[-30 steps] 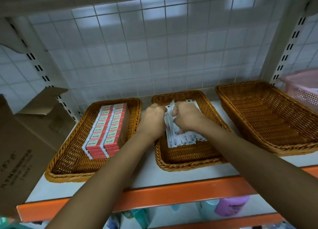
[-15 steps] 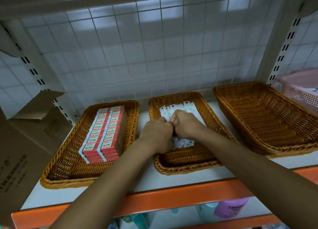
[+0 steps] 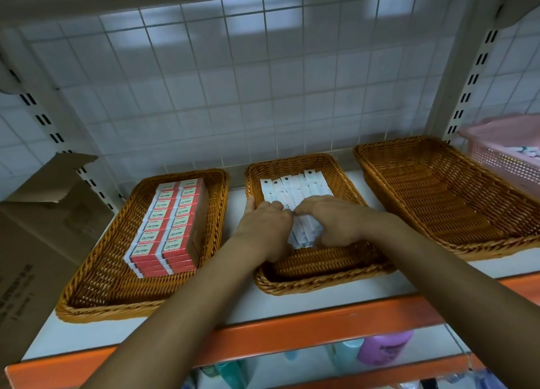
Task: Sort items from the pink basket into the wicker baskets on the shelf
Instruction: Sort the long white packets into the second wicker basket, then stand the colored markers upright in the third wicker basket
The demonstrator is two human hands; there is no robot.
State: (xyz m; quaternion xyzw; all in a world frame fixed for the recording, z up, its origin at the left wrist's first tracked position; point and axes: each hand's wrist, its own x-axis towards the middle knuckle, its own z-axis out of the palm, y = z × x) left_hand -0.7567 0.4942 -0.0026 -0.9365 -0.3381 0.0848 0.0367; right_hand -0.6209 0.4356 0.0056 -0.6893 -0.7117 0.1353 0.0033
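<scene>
While both forearms reach up and forward from the lower edge of the view, they converge over the middle wicker basket [image 3: 321,283] on the shelf [image 3: 239,309].

Left hand [image 3: 263,225]: back of the hand upward and wrist low over the near half of the basket. The fingers are laid forward onto the white packets [image 3: 295,187], and one finger lies straight beside the basket's left wall. It presses rather than grips.

Right hand [image 3: 330,216]: knuckles raised, with the fingers arched down onto the same packets. Its fingertips meet those of the left hand. The thumb sits at the near end of the packets; whether it pinches them cannot be told.

The packets lie side by side in a row along the basket floor. Their far ends, each with a punched hole, are fanned toward the back wall, and the near ends are covered by the hands.

Left wicker basket [image 3: 96,309]: holds red-and-white boxes [image 3: 169,225], stacked in two columns. Right wicker basket [image 3: 482,250]: stands apart from both hands. Pink basket [image 3: 502,155]: at the far right edge, behind the right wicker basket, with some contents dimly visible.

A cardboard box [image 3: 35,242] stands at the left end of the shelf.
</scene>
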